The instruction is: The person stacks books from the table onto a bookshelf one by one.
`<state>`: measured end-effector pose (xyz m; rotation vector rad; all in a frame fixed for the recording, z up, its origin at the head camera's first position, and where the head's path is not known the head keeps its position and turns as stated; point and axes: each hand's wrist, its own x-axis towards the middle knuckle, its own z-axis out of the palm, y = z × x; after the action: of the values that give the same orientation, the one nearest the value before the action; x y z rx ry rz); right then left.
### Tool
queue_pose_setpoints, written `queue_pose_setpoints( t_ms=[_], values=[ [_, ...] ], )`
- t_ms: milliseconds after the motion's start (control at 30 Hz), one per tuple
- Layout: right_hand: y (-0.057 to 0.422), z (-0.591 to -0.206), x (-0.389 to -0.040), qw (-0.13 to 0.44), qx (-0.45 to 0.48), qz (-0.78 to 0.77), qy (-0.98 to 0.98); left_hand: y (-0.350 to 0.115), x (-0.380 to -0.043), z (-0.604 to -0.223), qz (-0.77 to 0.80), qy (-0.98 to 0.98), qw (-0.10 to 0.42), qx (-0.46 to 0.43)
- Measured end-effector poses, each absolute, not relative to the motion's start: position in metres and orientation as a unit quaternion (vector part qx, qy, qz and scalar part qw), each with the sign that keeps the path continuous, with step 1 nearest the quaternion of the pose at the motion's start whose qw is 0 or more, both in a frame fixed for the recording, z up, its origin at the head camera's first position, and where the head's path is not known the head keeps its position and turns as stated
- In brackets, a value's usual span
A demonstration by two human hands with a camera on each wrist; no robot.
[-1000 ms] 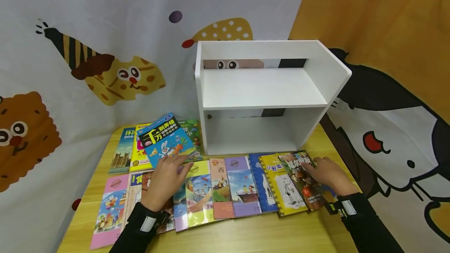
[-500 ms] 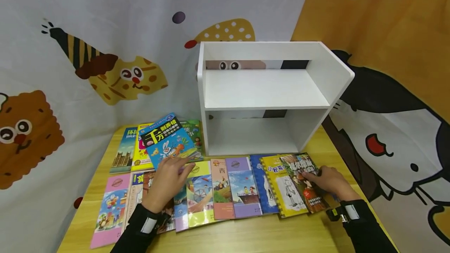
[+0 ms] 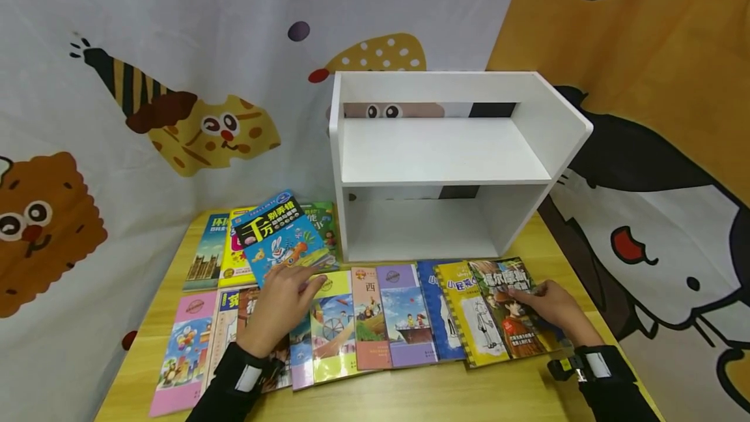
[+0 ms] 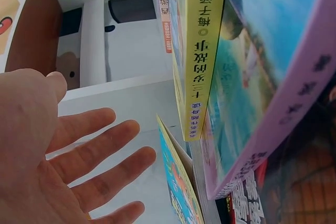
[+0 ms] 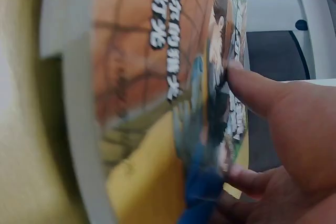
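My right hand (image 3: 555,308) pinches the right edge of a dark-covered book (image 3: 520,327), with the thumb on the cover. In the right wrist view the thumb (image 5: 257,87) presses that cover and other fingers sit at its edge. Under the book's left side lies a yellow book (image 3: 469,298). My left hand (image 3: 278,308) has its fingers loosely extended near the bottom of a tilted blue book (image 3: 281,233) with a rabbit on it. In the left wrist view the left fingers (image 4: 105,156) are spread apart, holding nothing, beside the book spines.
A white two-level shelf (image 3: 445,155) stands at the table's back. Left of it lie a castle-picture book (image 3: 209,256) and a green book (image 3: 325,220). A front row of overlapping books includes a pink one (image 3: 184,350) and a purple one (image 3: 407,318) on the wooden table (image 3: 433,396).
The dark-covered book has shifted right and toward me with my right hand, overlapping the yellow book less. My left hand stays nearly in place. The head view has shifted slightly.
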<state>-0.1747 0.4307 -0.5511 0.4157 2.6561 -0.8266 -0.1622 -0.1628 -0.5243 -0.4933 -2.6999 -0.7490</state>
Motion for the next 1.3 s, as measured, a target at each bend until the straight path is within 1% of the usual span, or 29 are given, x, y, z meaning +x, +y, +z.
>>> queue_pose_setpoints(
  t_ms=[200, 400, 500, 667, 833, 1033, 1300],
  values=[
    [0.430, -0.552, -0.170, 0.127, 0.164, -0.298, 0.932, -0.162, -0.163, -0.526, -0.261, -0.938, 0.150, -0.173],
    [0.431, -0.555, -0.171, 0.137, 0.205, -0.329, 0.911, -0.162, -0.163, -0.526, -0.264, -0.936, 0.153, -0.176],
    [0.431, -0.557, -0.172, 0.125, 0.212, -0.342, 0.907, -0.162, -0.162, -0.526, -0.263, -0.936, 0.154, -0.177],
    [0.431, -0.558, -0.173, 0.090, 0.206, -0.366, 0.903, -0.162, -0.161, -0.525, -0.259, -0.936, 0.158, -0.181],
    [0.430, -0.557, -0.173, 0.077, 0.191, -0.398, 0.894, -0.162, -0.161, -0.525, -0.253, -0.936, 0.160, -0.184],
    [0.429, -0.558, -0.172, 0.040, 0.199, -0.451, 0.869, -0.161, -0.159, -0.524, -0.252, -0.937, 0.157, -0.186],
    [0.423, -0.544, -0.169, 0.018, 0.191, -0.475, 0.859, -0.159, -0.160, -0.522, -0.255, -0.934, 0.162, -0.189]
  ],
)
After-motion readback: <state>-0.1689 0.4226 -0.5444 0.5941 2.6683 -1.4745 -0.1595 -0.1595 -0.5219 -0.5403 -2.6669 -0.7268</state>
